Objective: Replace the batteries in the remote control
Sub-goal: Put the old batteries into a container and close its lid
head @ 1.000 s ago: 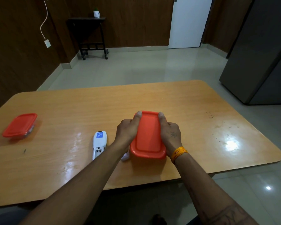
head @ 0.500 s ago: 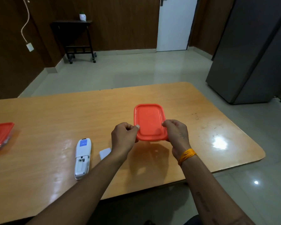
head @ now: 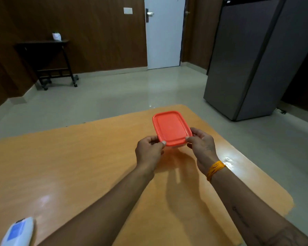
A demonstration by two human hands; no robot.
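both hands, left hand and right hand, pinch near corners of red-lidded container above table. remote control lies near-left. risk: lid pops suddenly, contents spill.

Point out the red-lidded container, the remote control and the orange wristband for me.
red-lidded container (head: 171,127), head view, centre of the lid's top face.
remote control (head: 18,231), head view, its white body near the blue label, bottom left corner.
orange wristband (head: 215,169), head view, threads across the right wrist.
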